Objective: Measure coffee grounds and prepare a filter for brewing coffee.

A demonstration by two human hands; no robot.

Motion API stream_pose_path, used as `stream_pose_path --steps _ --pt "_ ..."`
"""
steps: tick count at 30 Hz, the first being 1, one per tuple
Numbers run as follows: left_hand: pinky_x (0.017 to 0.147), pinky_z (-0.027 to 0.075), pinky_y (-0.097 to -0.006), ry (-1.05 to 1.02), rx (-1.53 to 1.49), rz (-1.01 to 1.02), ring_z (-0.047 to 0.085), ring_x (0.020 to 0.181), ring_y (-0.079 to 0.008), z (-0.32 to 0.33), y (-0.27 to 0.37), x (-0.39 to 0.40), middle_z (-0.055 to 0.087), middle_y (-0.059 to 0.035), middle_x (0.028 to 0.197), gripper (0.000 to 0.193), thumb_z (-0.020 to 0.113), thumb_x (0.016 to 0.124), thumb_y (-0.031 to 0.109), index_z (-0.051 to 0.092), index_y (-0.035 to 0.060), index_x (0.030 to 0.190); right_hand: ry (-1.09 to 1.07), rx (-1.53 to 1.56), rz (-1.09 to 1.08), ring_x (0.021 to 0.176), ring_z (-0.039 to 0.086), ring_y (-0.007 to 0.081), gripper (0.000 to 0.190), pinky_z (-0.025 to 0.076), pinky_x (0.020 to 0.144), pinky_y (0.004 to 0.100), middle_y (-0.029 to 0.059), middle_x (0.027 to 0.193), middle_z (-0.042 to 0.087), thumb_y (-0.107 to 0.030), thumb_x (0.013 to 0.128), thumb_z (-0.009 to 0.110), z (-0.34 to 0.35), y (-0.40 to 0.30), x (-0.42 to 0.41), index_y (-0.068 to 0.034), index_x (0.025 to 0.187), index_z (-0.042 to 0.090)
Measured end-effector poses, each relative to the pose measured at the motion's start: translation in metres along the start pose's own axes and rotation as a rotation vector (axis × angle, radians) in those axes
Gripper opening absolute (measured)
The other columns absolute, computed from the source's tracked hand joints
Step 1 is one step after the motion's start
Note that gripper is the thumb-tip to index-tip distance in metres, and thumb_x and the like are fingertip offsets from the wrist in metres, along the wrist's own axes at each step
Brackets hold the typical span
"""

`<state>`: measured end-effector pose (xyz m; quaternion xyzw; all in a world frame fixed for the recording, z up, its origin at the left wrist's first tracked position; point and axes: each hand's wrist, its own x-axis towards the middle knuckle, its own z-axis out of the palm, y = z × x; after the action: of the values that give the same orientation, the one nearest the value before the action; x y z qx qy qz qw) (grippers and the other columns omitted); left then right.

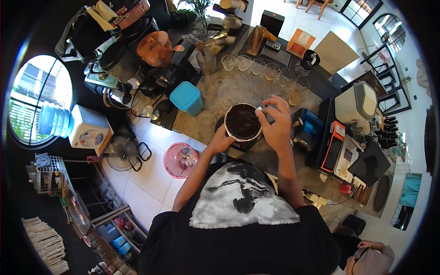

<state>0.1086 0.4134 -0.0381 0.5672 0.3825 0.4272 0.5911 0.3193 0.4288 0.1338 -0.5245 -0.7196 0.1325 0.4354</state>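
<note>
A round white-rimmed container (pixel 243 122) full of a dark brown material, perhaps coffee, stands in front of me over a small black base. My left hand (pixel 221 140) holds its lower left side. At its right rim is my right hand (pixel 275 122), thumb and forefinger pinched at a small white piece (pixel 259 109); whether this is a separate item or part of the rim, I cannot tell. A turquoise lidded canister (pixel 186 98) and an empty clear glass (pixel 208 87) stand to the left, behind the container.
Several small glasses (pixel 243 63) line the counter's far side. Coffee grinders (pixel 120 62) stand at the back left, a blue-and-black device (pixel 307 129) at the right. A pink basket (pixel 171 160) is on the floor at left. Another person (pixel 373 259) is at the lower right.
</note>
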Motion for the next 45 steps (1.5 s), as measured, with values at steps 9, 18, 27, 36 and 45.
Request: stream_pose_path --steps 9,18,27,36,45 --pt "0.117 0.044 -0.0384 0.005 -0.030 0.016 0.057 0.135 -0.0218 0.002 0.003 -0.001 0.061 -0.0111 0.149 0.061 0.076 0.097 0.015 0.052 0.0002 0.151 -0.091 0.001 -0.127 0.133 0.059 0.0345 0.016 0.042 0.112 0.0485 0.0095 0.118 0.070 -0.015 0.088 0.082 -0.003 -0.008 0.052 0.000 0.086 0.074" --pt "0.119 0.043 -0.0389 0.005 -0.041 0.017 0.055 0.139 -0.0221 0.000 0.001 -0.003 0.058 -0.0117 0.153 0.066 0.076 0.097 0.015 0.049 0.0001 0.155 -0.106 -0.031 -0.300 0.128 0.060 0.0324 0.018 0.042 0.110 0.0471 0.0078 0.115 0.071 -0.014 0.087 0.083 0.017 -0.020 0.078 0.000 0.084 0.072" --pt "0.119 0.043 -0.0390 0.011 -0.015 0.017 0.056 0.138 -0.0224 0.000 0.005 -0.002 0.059 -0.0117 0.152 0.067 0.077 0.095 0.016 0.049 0.0001 0.154 -0.164 0.039 -0.410 0.131 0.059 0.0308 0.019 0.039 0.112 0.0472 0.0065 0.115 0.070 -0.016 0.088 0.083 0.038 -0.038 0.084 -0.002 0.081 0.072" --pt "0.118 0.043 -0.0387 0.035 -0.020 0.005 0.056 0.137 -0.0224 0.000 0.006 -0.003 0.059 -0.0118 0.151 0.069 0.079 0.093 0.015 0.049 -0.0007 0.153 -0.188 0.028 -0.356 0.133 0.059 0.0308 0.020 0.039 0.114 0.0478 0.0057 0.115 0.071 -0.016 0.087 0.084 0.030 -0.029 0.089 -0.002 0.080 0.073" --pt "0.118 0.043 -0.0391 0.018 -0.038 0.027 0.056 0.137 -0.0221 -0.001 0.004 -0.001 0.059 -0.0113 0.151 0.068 0.078 0.095 0.018 0.049 0.0000 0.154 -0.211 0.128 -0.405 0.136 0.057 0.0319 0.017 0.039 0.114 0.0484 0.0048 0.117 0.071 -0.016 0.086 0.085 0.037 -0.043 0.075 -0.003 0.081 0.074"
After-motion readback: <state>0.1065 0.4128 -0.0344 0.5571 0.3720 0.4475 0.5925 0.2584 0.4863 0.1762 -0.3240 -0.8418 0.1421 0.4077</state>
